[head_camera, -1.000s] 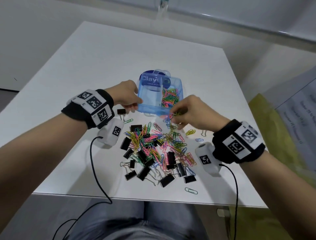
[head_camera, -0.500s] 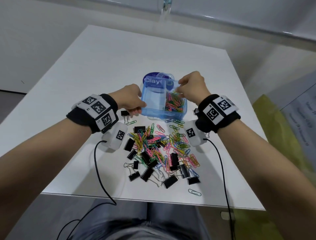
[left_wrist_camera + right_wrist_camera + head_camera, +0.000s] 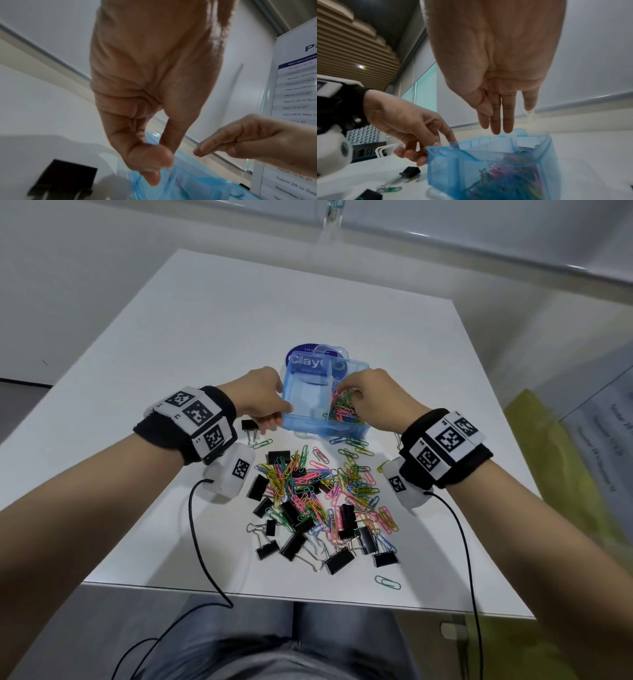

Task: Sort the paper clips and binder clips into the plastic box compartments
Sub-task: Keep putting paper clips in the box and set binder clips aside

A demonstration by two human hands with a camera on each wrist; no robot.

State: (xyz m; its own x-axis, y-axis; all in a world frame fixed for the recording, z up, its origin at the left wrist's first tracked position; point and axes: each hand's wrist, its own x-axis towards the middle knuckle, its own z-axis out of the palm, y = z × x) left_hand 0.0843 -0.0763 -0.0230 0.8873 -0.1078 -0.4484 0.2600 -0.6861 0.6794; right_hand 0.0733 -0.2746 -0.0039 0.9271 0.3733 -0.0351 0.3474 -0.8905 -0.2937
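A clear blue plastic box [image 3: 308, 428] stands mid-table. Its right compartment holds coloured paper clips [image 3: 342, 409]; the left one looks bare. My left hand [image 3: 279, 414] pinches the box's left wall, thumb inside, as the left wrist view shows [image 3: 161, 159]. My right hand [image 3: 346, 392] hovers over the right compartment; its fingers [image 3: 496, 128] hang straight and hold nothing. In front of the box lies a mixed pile of paper clips [image 3: 318, 491] and black binder clips [image 3: 337, 561].
One black binder clip [image 3: 249, 425] lies beside my left hand. The box lid [image 3: 318, 361] lies behind the box. A lone paper clip [image 3: 387, 582] sits close to the table's front edge. Wrist-camera cables [image 3: 202, 546] trail off that edge.
My right hand rose from the pile, where it pinched clips, to above the box's right compartment and its fingers straightened. The left hand kept its hold on the box.
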